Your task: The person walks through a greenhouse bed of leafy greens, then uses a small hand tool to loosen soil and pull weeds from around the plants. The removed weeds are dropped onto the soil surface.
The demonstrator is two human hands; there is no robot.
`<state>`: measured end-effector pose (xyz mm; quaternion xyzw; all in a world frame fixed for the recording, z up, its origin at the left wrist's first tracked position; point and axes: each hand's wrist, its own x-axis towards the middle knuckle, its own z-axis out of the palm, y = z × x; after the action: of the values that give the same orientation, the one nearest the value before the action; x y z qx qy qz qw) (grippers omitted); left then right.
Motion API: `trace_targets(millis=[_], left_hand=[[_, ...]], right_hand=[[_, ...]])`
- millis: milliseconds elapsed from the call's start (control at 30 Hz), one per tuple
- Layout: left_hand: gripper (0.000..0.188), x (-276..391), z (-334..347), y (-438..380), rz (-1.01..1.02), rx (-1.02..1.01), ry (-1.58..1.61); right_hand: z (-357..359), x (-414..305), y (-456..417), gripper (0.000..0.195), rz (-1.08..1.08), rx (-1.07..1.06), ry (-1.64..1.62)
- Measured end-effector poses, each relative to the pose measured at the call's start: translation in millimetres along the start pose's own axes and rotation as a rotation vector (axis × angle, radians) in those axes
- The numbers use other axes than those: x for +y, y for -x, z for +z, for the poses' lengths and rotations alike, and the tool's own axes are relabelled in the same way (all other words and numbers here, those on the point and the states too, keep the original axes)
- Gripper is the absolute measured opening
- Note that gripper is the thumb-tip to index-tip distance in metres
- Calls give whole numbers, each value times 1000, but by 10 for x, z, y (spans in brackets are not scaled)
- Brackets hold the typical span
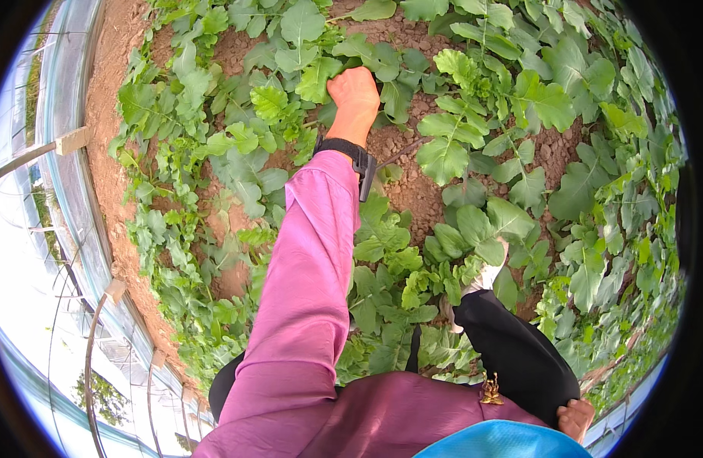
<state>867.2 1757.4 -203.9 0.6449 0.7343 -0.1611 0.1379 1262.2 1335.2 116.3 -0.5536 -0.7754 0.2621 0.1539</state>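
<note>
My left hand [354, 91] reaches forward, low among the broad lobed leaves of a leafy crop, perhaps radish. Its fingers curl downward, back of the hand up, against a light-green leaf [318, 79]. Whether a stem is in the fist is hidden. A black strap with a dark plastic device [364, 166] circles that wrist, below a purple sleeve [305, 257]. My right hand [576, 419] lies by my bent knee in black trousers [512, 332], partly cut off by my clothing. Nothing shows in its visible fingers.
Leafy plants [580, 257] grow densely on the right, with crumbly brown soil [417, 189] between rows. A light shoe [492, 269] stands among the leaves. Along the left run a bare soil strip [119, 229], plastic sheeting [65, 114] and curved hoops [91, 355] of a greenhouse wall.
</note>
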Motion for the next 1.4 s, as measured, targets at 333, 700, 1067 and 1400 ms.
trace_targets(millis=[333,700,1067,1400], left_hand=[[16,-66,215,-74,26,51,-21],[19,-373,201,763,405,351,294],[21,-837,551,1093,351,-621,-314],[23,-832,508,1176,470,-750,-123]], right_hand=[[155,313,-42,18,-119,39,-54],[106,151,-122,17,-75,45,-45],[172,73,-196,15,-45,71,-46],[162,-17,-154,15,-7,93,-28]])
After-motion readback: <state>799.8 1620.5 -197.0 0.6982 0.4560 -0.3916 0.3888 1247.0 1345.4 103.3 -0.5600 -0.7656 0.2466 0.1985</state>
